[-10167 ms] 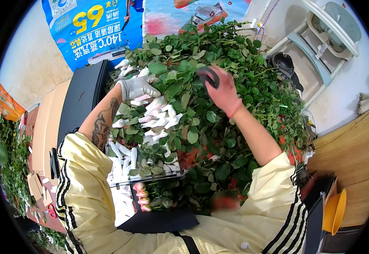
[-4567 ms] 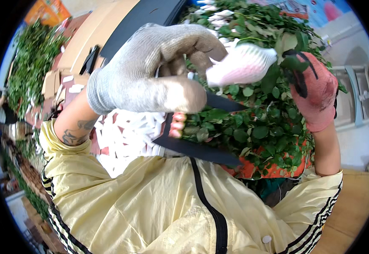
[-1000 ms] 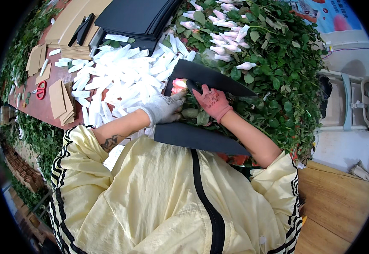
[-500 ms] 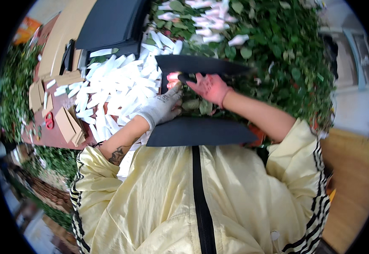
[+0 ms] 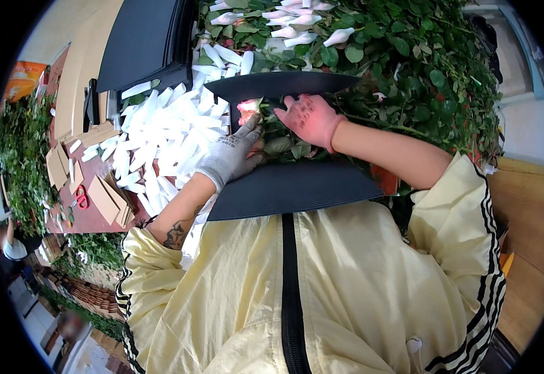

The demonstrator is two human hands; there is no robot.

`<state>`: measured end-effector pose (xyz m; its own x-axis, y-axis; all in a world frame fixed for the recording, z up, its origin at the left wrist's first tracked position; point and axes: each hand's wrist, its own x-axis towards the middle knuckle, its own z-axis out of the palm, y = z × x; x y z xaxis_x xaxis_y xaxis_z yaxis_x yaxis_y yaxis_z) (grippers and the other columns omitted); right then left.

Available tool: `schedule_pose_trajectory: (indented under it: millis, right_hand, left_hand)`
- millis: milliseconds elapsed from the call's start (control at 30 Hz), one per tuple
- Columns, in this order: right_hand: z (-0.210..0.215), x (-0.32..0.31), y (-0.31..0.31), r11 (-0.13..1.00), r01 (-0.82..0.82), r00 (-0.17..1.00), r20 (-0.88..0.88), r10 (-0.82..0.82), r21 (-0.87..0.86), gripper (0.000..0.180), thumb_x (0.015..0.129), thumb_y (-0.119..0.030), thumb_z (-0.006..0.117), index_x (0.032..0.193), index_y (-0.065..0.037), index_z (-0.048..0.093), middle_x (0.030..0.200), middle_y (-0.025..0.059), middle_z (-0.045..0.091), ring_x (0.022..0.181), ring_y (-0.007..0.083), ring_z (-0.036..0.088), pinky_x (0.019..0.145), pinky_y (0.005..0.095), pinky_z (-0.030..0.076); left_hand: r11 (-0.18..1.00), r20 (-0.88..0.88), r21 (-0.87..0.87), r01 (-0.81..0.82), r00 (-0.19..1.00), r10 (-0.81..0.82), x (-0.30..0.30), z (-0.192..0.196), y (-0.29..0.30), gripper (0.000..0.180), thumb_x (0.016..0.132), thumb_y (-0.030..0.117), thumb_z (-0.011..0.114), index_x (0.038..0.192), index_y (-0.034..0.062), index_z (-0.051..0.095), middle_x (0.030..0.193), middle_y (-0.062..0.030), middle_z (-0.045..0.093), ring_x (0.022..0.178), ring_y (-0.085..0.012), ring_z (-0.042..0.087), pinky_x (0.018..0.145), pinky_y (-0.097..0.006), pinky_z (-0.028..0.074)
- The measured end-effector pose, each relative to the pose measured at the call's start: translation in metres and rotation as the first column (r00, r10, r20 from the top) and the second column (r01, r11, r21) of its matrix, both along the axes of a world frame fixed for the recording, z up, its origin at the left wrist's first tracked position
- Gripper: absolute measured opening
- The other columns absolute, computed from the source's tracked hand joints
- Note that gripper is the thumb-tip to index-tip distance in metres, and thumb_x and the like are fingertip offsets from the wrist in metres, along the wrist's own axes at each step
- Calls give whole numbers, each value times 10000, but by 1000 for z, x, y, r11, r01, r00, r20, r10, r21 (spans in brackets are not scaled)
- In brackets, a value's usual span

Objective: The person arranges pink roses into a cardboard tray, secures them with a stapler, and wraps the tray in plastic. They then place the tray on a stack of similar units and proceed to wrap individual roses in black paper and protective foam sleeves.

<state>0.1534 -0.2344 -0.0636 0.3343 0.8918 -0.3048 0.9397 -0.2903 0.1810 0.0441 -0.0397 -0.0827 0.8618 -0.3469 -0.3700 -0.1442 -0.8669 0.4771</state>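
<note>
A black sheet stands around a bunch of roses, with a far flap (image 5: 284,86) and a near flap (image 5: 294,190) by my jacket. Between the flaps lie pink-and-cream rose blooms (image 5: 247,110) and green leaves (image 5: 278,147). My left hand (image 5: 231,151), in a grey-white glove, lies over the blooms with its fingers stretched out, partly hiding a bloom under the palm. In a pink-stained glove, my right hand (image 5: 311,119) is over the leaves just inside the far flap. Its thumb and fingers are apart, with nothing visible between them.
Many white sleeves (image 5: 160,124) are heaped at the left. Beyond them stand stacked black sheets (image 5: 141,47). Red scissors (image 5: 81,197) and cardboard pieces (image 5: 111,199) lie on the reddish table (image 5: 94,218). Sleeved roses (image 5: 300,38) and dense foliage (image 5: 422,81) fill the far side and right.
My right hand has drawn back slightly from the blooms, and a dark item by its fingers no longer shows. My left fingers have stretched out over the blooms. The near flap leans lower.
</note>
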Motion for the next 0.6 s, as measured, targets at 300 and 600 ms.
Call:
schedule_pose_trajectory:
  millis: [300,600]
  right_hand:
    - [-25,6,14,984,-9,998,55,-1,175,317,876,-155,485,1177,-114,576,941,131,620,759,245,654,570,357,508]
    - [-96,11,3,884,-46,997,79,10,464,212,828,-150,495,1003,-99,603,781,79,538,687,229,557,667,396,488]
  left_hand:
    - [999,-7,22,-25,1000,25,-3,2,-1,614,843,328,598,1370,55,442,1537,-136,241,1210,-381,506,994,-430,437]
    - [1000,9,-2,-7,1000,7,-6,-6,1,626,832,327,631,1372,70,445,1537,-128,251,1201,-342,524,958,-422,458]
